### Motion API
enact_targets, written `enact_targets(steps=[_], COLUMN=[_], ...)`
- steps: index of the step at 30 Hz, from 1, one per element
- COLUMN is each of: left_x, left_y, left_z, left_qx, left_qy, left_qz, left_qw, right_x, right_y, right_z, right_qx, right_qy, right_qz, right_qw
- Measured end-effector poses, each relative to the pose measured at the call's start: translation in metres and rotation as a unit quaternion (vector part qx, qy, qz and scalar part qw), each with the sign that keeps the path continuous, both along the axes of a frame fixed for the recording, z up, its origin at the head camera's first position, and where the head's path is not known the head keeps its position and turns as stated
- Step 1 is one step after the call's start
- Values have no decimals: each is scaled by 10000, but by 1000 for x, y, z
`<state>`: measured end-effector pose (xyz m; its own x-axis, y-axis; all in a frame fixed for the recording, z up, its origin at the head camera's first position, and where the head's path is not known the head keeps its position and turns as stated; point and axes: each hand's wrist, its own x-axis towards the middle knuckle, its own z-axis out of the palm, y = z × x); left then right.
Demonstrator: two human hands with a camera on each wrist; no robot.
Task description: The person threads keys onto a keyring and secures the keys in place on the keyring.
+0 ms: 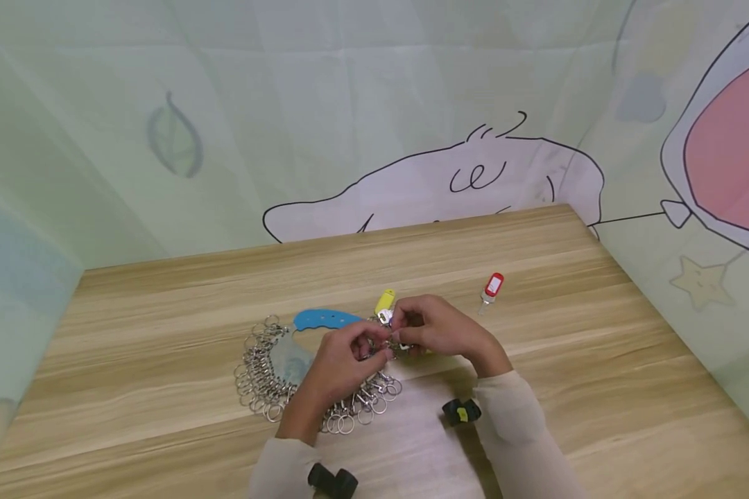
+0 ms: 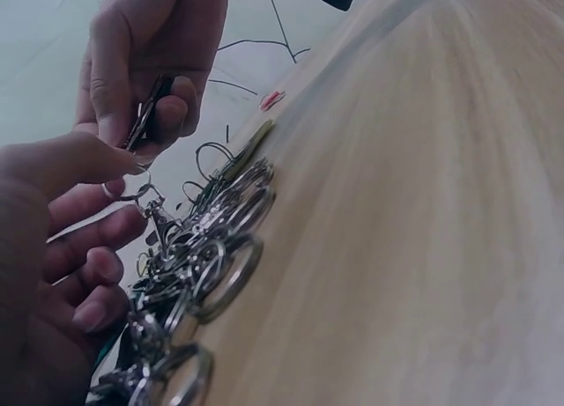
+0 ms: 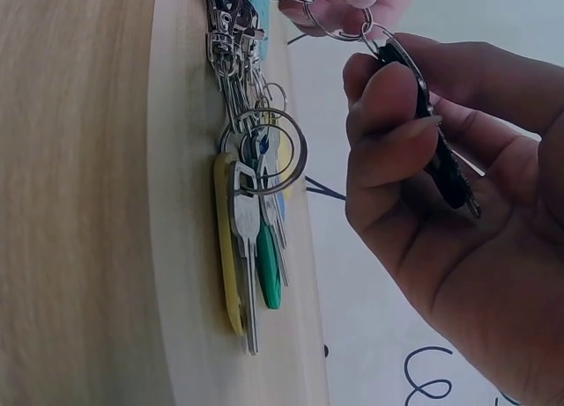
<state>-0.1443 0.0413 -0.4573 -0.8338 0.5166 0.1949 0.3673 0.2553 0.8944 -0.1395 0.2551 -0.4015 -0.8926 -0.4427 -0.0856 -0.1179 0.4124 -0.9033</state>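
Over the right side of a large bunch of metal clasps and rings (image 1: 265, 371), both hands work close together. My left hand (image 1: 343, 360) pinches a split ring (image 3: 330, 18) between thumb and finger; the ring hangs from a clasp of the bunch. My right hand (image 1: 440, 326) grips a black key tag (image 3: 449, 177) with a key lying along it. The tag's own small ring meets the split ring; whether it is threaded on cannot be told. Beside the hands, a yellow tag (image 3: 226, 247), a green tag (image 3: 269, 269) and a key (image 3: 247, 247) hang from other rings.
A red key tag (image 1: 493, 284) with a key lies apart on the wooden table (image 1: 162, 305), to the right. A blue curved piece (image 1: 324, 319) sits at the back of the bunch. Patterned cloth walls (image 1: 256, 125) stand behind and beside the table.
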Motion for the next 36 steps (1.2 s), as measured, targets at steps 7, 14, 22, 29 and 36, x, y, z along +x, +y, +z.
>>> enact_targets(steps=[7, 14, 22, 29, 36], left_x=[-4, -6, -5, -5, -4], left_y=[-6, -8, -8, -7, -6], left_z=[-2, -1, -1, -2, -2], left_qx=[129, 90, 54, 85, 146], left_qy=[278, 282, 176, 273, 344], left_qz=[-5, -84, -138, -186, -261], left_qw=[9995, 9995, 9997, 9994, 9990], right_x=[0, -1, 0, -1, 0], right_y=[1, 0, -2, -3, -3], right_z=[-1, -3, -2, -3, -2], right_qx=[-170, -210, -115, -60, -40], right_qy=[-62, -78, -30, 54, 80], right_qz=[-22, -119, -140, -97, -9], right_qw=[9998, 9997, 9998, 9999, 10000])
